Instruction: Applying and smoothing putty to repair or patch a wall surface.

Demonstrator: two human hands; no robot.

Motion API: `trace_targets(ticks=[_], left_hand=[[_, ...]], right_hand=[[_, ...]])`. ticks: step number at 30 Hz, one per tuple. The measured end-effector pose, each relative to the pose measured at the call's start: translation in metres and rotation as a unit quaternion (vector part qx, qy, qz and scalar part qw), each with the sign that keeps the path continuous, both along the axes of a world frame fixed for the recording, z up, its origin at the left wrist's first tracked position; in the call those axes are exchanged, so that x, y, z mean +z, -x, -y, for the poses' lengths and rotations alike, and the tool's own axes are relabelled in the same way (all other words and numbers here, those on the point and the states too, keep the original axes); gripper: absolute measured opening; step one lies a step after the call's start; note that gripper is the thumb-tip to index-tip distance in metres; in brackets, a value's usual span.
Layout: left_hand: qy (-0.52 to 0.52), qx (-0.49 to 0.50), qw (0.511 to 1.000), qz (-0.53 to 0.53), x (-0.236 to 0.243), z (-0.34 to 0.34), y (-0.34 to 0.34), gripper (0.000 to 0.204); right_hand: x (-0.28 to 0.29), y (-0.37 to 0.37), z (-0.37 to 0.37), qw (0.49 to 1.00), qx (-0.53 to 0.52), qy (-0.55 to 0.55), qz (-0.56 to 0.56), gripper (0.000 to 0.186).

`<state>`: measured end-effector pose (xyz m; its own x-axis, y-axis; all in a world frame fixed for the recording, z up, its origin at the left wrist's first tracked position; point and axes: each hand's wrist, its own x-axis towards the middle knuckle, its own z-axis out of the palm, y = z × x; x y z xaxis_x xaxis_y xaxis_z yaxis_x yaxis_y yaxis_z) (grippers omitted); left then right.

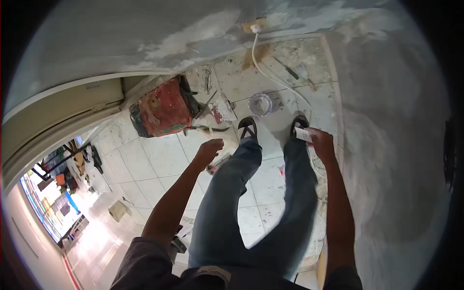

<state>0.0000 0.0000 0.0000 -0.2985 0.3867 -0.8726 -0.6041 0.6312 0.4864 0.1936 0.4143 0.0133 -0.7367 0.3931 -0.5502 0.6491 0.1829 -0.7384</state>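
My right hand (320, 141) is closed on a small white card-like piece (303, 134), held above my right sandalled foot. My left hand (210, 151) hangs beside my left leg, fingers loosely bent, with no held thing visible. Behind it on the tiles lie tools with dark handles (217, 129) and a piece smeared with white and red (227, 107). A clear round container (261, 105) with pale material in it stands just beyond my feet.
A red bag (159, 107) lies by the door frame (67, 99). A white cable (280, 82) runs from the wall along the floor, near a dark-handled tool (291, 72). A grey wall (396, 169) is at my right. A bright opening with scattered items is at left.
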Motion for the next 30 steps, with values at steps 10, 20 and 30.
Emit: trace_targets(ticks=[10,20,30], left_hand=[[-0.022,-0.048,0.985,-0.164,-0.283,-0.095,0.043,0.041],[-0.153,-0.095,0.954,-0.238,-0.324,-0.155,0.049,0.032],[-0.272,0.236,0.933,-0.027,-0.295,-0.174,0.051,0.024]], right_hand=[[-0.186,0.154,-0.037,0.935,0.342,-0.057,-0.077,0.033],[-0.23,0.22,-0.02,0.809,0.534,-0.167,-0.182,0.031],[-0.186,0.234,-0.012,0.806,0.481,-0.229,-0.258,0.025]])
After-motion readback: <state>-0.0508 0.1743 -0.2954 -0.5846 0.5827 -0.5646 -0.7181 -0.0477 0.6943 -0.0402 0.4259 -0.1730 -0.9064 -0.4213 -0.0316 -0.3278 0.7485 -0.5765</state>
